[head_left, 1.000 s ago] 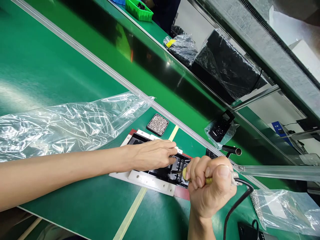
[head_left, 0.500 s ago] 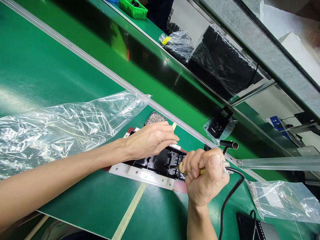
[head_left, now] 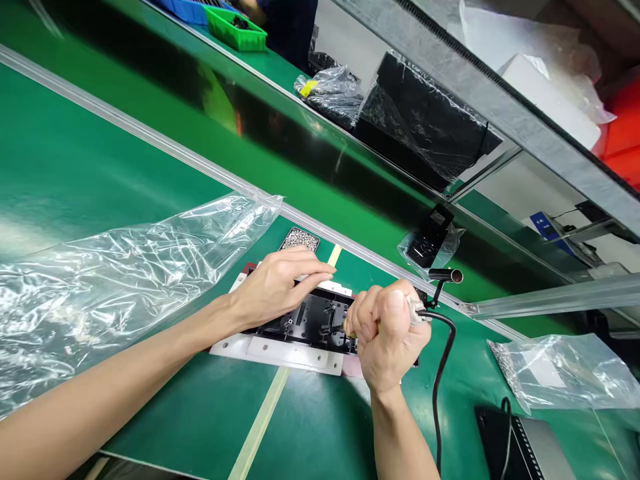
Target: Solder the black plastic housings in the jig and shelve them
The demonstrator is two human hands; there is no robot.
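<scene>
My right hand (head_left: 390, 330) is closed in a fist round a soldering iron (head_left: 417, 311), its black cable leaving at the back. The thin tip points left into a black plastic housing (head_left: 313, 320) with small posts and holes. That housing lies in a white fixture (head_left: 285, 351) with screws along its edge. My left hand (head_left: 275, 280) rests over the housing's far left side, fingers pinched together; what they hold, if anything, is too small to make out. Just behind it stands a small tray (head_left: 301, 238) of tiny silvery metal pieces, partly covered by the hand.
Clear plastic sheeting (head_left: 125, 273) spreads over the left of the green table. A metal rail (head_left: 200, 160) crosses behind. An iron holder (head_left: 445, 275) stands right, near a bag (head_left: 560, 373) of small parts. A metal shelf beam (head_left: 500, 100) hangs above. Another person (head_left: 287, 30) is at the back.
The view has shifted slightly. My left hand's fingers have drawn closer together and point right. My right hand keeps the soldering iron's tip in the housing.
</scene>
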